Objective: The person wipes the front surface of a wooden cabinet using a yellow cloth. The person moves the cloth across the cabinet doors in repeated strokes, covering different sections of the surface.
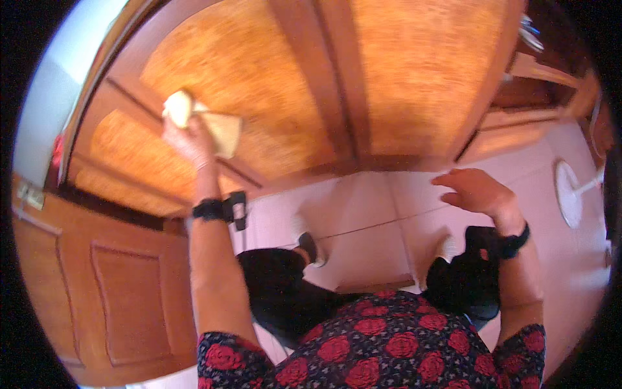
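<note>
My left hand grips a folded pale-yellow cloth at the left side of the view. The bunched part of the cloth shows above my fingers, and a flap hangs to the right. It lies over or against a wooden cabinet panel with an orange grained face; whether it touches is hard to tell through the blur. On the right, my right hand is held above the tiled floor near the cabinet's lower edge, fingers apart and holding nothing. Both wrists wear black bands with devices.
Paneled wooden doors stand at the lower left, with a wall socket above them. A round white base on a pole stands on the floor at the right. Wooden furniture is at the upper right. My legs are bent below me.
</note>
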`<state>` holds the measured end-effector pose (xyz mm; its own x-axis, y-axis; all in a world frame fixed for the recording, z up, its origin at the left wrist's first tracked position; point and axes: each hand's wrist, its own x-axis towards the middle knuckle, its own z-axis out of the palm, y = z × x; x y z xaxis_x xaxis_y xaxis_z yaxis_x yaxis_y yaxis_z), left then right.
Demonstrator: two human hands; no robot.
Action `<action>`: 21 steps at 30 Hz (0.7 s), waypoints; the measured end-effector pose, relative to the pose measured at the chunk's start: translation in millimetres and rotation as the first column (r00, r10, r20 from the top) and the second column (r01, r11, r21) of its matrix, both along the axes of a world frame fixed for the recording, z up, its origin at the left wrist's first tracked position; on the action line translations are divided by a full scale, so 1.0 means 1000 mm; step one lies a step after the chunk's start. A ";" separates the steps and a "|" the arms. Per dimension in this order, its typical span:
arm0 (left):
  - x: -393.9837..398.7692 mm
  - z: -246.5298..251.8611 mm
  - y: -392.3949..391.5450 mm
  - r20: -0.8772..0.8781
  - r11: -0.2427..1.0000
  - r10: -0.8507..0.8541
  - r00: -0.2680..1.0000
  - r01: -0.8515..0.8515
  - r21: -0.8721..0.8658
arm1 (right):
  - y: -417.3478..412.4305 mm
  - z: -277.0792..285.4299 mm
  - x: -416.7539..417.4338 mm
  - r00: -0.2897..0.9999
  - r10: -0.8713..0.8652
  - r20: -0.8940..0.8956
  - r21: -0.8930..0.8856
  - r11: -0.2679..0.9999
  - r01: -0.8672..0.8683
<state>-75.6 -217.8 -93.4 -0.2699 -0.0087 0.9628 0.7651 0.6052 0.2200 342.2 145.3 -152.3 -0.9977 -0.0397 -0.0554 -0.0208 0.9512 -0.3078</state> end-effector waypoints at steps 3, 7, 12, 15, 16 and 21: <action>0.009 -0.016 -0.003 0.127 0.982 0.185 0.974 -0.181 -0.046 | -0.009 0.015 0.005 0.993 -0.059 0.102 -0.002 0.998 0.060; 0.017 -0.032 0.002 0.237 0.973 0.216 0.947 -0.228 0.023 | -0.016 0.033 -0.005 0.970 -0.123 0.209 0.065 0.992 0.112; 0.015 -0.073 0.005 0.364 0.960 0.262 0.894 -0.279 -0.007 | -0.009 0.023 -0.006 0.989 -0.070 0.130 0.052 0.997 0.063; 0.014 -0.089 0.008 0.361 0.969 0.228 0.904 -0.245 0.002 | -0.011 0.025 -0.006 0.987 -0.073 0.140 0.019 0.997 0.071; 0.014 -0.096 0.008 0.389 0.968 0.234 0.891 -0.250 -0.010 | -0.011 0.025 -0.006 0.988 -0.073 0.136 0.022 0.997 0.071; 0.011 -0.145 0.003 0.659 0.951 0.243 0.712 -0.310 -0.015 | -0.017 0.028 -0.007 0.975 -0.111 0.193 0.034 0.994 0.107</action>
